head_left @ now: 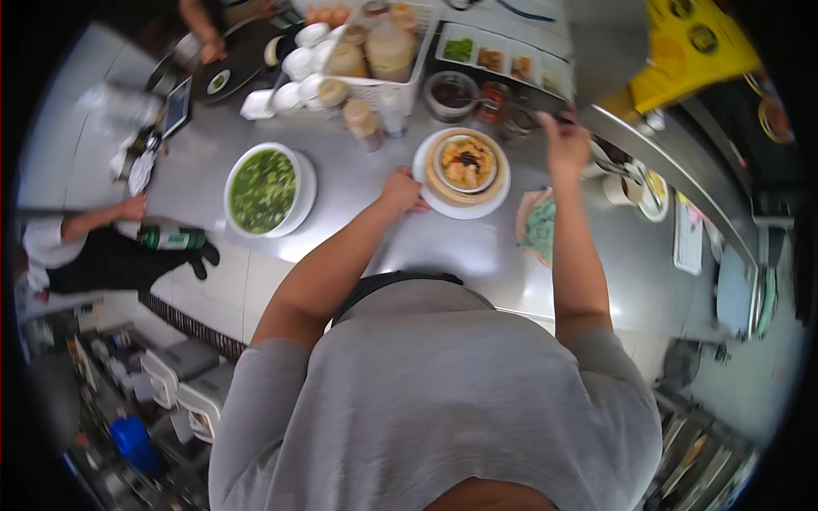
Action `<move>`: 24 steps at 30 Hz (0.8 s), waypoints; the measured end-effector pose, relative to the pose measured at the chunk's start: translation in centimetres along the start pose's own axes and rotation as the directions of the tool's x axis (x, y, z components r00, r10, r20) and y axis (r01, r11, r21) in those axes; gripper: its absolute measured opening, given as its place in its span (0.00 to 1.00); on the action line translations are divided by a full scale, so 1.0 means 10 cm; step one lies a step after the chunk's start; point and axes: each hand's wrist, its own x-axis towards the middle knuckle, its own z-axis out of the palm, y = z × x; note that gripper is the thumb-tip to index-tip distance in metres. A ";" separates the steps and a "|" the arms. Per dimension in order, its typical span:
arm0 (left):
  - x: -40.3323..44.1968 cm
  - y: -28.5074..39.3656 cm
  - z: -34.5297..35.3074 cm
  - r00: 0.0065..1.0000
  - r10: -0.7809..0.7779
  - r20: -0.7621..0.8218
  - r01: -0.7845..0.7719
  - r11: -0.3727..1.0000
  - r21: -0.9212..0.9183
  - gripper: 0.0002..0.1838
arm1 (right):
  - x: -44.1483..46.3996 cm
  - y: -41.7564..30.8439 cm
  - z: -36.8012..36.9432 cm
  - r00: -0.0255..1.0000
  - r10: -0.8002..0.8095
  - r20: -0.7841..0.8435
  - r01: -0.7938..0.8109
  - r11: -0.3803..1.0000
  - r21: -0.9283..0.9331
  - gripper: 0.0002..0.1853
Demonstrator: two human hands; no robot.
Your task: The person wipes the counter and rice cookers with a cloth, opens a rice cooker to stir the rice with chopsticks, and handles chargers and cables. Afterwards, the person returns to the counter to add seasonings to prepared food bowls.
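Observation:
My left hand (405,192) is closed at the left rim of a white plate (434,198). On the plate sits a round light-wood holder (436,182) with a white bowl (438,158) in it. The bowl holds orange-yellow food (469,163) with a dark topping. To the right, my right hand (566,143) is raised beside a glass jar (518,123). Its thumb points up and left, but its fingers are blurred, so whether it holds anything is unclear. A green and tan cloth (538,223) lies on the steel counter (375,243) near my right forearm.
Left on the counter stands a large white bowl of green soup (264,192). Behind are squeeze bottles (362,119), small white bowls (298,64), a sauce bowl (452,94) and a garnish tray (503,60). Another person (94,255) stands left; a co-worker's hand (211,49) shows at the back.

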 end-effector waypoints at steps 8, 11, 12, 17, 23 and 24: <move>-1.32 -1.07 -1.53 0.974 -0.159 -0.158 0.091 0.924 -0.372 0.20 | -1.17 0.67 0.52 0.919 0.213 0.332 -0.295 0.929 0.222 0.16; -1.34 -1.33 -2.28 0.826 -0.064 -0.559 -0.215 0.882 -0.419 0.19 | -1.28 0.75 0.65 0.844 0.241 0.479 -0.330 0.938 0.109 0.19; -1.31 -1.29 -2.46 0.783 -0.028 -0.621 -0.273 0.882 -0.384 0.19 | -1.31 0.79 0.71 0.850 0.220 0.479 -0.309 0.944 0.113 0.20; -0.95 -1.10 -3.07 0.925 0.035 -0.379 -0.192 0.903 -0.384 0.20 | -1.52 0.42 0.64 0.769 0.349 0.535 -0.517 0.833 0.199 0.19; -0.81 -0.93 -3.37 0.961 0.039 -0.273 -0.132 0.934 -0.332 0.16 | -1.97 0.00 0.78 0.747 0.435 0.504 -0.608 0.753 0.251 0.17; -0.80 -0.89 -3.42 0.964 0.048 -0.263 -0.136 0.936 -0.325 0.16 | -2.06 -0.08 0.79 0.736 0.446 0.509 -0.621 0.744 0.246 0.17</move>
